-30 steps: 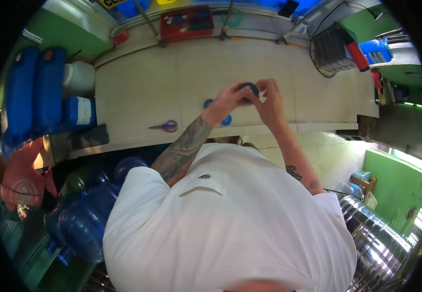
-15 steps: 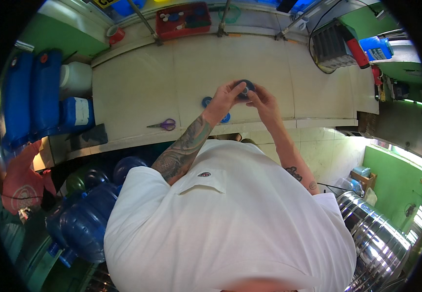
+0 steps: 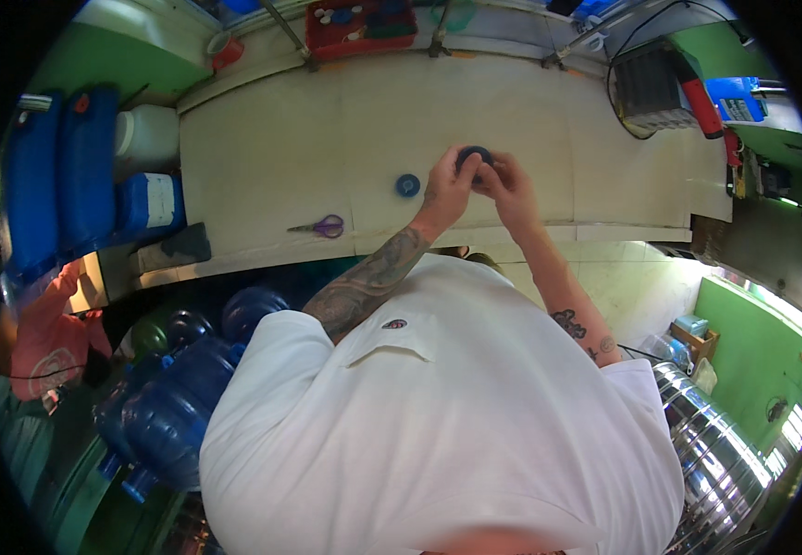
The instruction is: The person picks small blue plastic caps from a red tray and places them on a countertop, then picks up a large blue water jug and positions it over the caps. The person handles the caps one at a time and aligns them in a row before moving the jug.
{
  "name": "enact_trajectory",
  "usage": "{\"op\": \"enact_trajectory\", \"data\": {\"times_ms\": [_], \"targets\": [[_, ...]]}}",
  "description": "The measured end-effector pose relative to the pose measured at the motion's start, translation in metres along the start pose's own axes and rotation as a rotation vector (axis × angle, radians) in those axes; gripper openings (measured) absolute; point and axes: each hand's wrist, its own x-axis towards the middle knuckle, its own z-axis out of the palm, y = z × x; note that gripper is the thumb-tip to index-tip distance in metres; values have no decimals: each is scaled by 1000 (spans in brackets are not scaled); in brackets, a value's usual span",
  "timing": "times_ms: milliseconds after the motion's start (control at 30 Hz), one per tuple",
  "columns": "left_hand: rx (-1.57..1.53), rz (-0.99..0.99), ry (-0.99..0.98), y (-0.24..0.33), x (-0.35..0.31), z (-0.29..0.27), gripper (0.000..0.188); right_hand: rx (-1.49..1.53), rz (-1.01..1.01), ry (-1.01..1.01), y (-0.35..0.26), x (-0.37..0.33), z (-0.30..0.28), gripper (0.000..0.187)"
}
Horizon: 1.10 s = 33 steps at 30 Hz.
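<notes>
Hands together above a pale bench (image 3: 262,148), a person in a white shirt (image 3: 447,398) grips a dark blue disc (image 3: 480,153), the left hand (image 3: 449,191) holding it from the left with the thumb laid across its face, the right hand (image 3: 514,194) pinching its lower right edge with bent fingers. The disc sits between the two hands at their fingertips, raised toward the far side of the bench. At far left, tall blue jerrycans (image 3: 86,180) stand side by side, with another person in a red top (image 3: 54,351) below them in the view. Next come a white container (image 3: 148,139), a smaller blue container (image 3: 130,205) bearing a white label, and large blue water bottles (image 3: 177,407) gathered below the bench's near edge. Scissors (image 3: 329,227) with purple handles lie near that edge, left of the hands, while a red tray (image 3: 361,39) of small pieces rests at the back. A second blue disc (image 3: 407,185) lies flat on the bench, just left of the left hand and apart from it. To the right of the hands stand a grey ribbed box (image 3: 646,88) and, lower down, a shiny ribbed steel cylinder (image 3: 711,453)
</notes>
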Motion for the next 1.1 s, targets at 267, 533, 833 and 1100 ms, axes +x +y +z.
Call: {"op": "enact_trajectory", "data": {"times_ms": [267, 533, 833, 1100], "targets": [[-6, 10, 70, -1, 5, -7, 31, 27, 118, -19, -8, 13, 13, 29], [15, 18, 74, -13, 11, -17, 21, -41, 152, -4, -7, 31, 21, 29], [-346, -127, 43, -21, 25, -40, 29, -791, -482, 95, -5, 36, 34, 26], [-89, -228, -214, -79, 31, -64, 44, -698, -227, -1, 47, 58, -2, 15]]}}
